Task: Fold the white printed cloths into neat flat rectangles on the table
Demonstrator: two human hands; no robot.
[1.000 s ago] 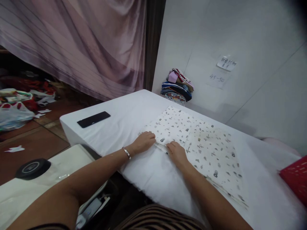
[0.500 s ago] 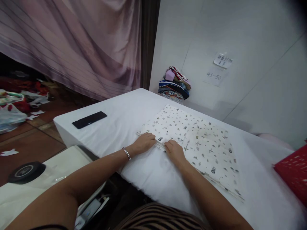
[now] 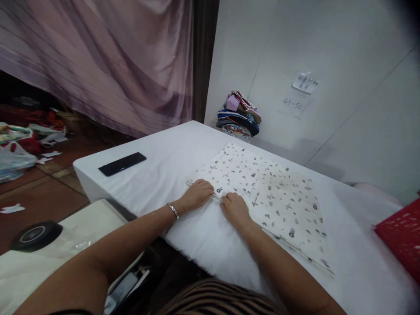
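Observation:
A white cloth with small printed figures [image 3: 282,192] lies folded flat on the white-covered table [image 3: 157,153]. My left hand [image 3: 197,194] is closed on its near edge, toward the left corner; a bracelet circles that wrist. Just to the right, my right hand [image 3: 235,209] pinches the same edge, fingers curled over it. A short stretch of the layered edge shows between the two hands. The fingertips of both hands are partly hidden by the backs of the hands.
A black phone-like slab [image 3: 122,164] lies on the table's left part. Folded fabrics [image 3: 239,114] are stacked by the wall at the back. A red perforated basket [image 3: 402,232] stands at the right edge. A white surface with a round black object [image 3: 36,236] is at lower left.
My right hand has shifted slightly left and toward me along the cloth's near edge, closer to my left hand. The left hand has barely moved.

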